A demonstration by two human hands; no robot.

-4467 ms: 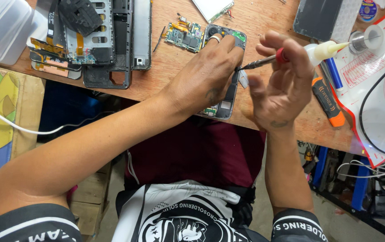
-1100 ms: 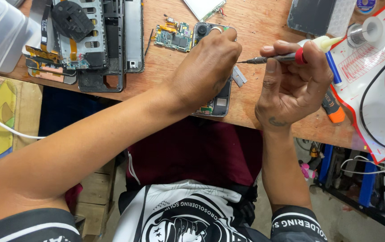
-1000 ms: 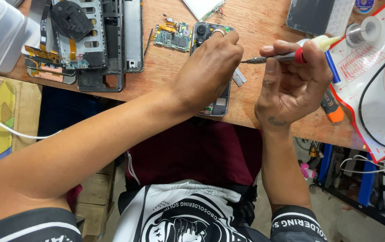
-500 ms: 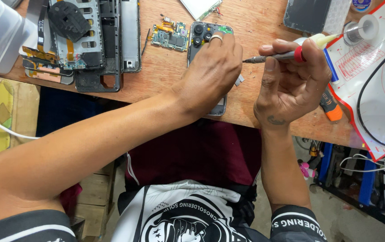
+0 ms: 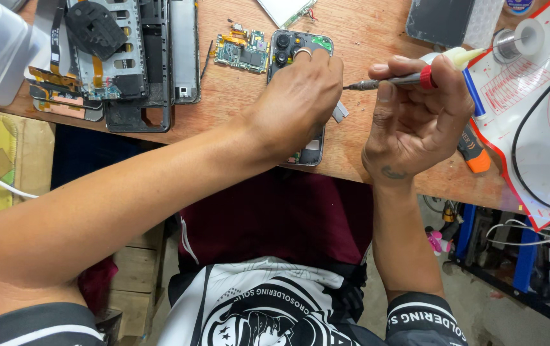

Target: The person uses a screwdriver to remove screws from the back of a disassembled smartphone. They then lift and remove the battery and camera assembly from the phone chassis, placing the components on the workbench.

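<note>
At upper centre, the left hand (image 5: 297,96) presses flat on the opened dark phone chassis (image 5: 300,45) (long axis up-down), while the right hand (image 5: 416,122) pinches a red-collared precision screwdriver (image 5: 393,80) pointing left, tip just beside it.

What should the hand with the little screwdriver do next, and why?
Probably bring the screwdriver tip down onto the opened phone. The right hand holds it level above the wooden table, its tip pointing at the left hand, which is pressed flat on the phone and steadying it. The tip touches nothing yet.
</note>
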